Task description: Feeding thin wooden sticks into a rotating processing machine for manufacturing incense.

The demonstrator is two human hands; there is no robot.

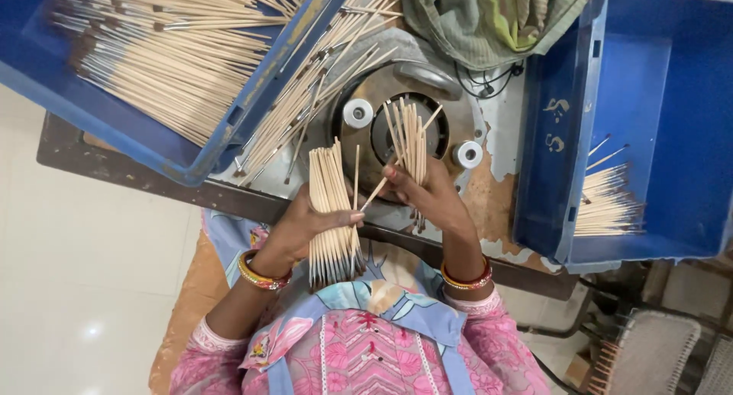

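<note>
Far left, a blue plastic crate [114,112] heaped with pale sticks; right, a second blue plastic crate [649,127] bearing white painted marks on its left wall. Between them, a round metal machine [397,97]. Left hand [305,231] clamps a thick upright stick bundle [332,212]; right hand [427,192] grips a thinner bundle [411,139] above the machine.

Soft, even daylight is filling a sharp, wide-angle view.
A small glare spot is shining on the pale floor [92,330] at 8 o'clock; shadows are staying faint under the worktop [153,177] edge. Straight lines are bowing slightly toward the corners, and the 5 o'clock corner is looking dimmer and softer.
</note>
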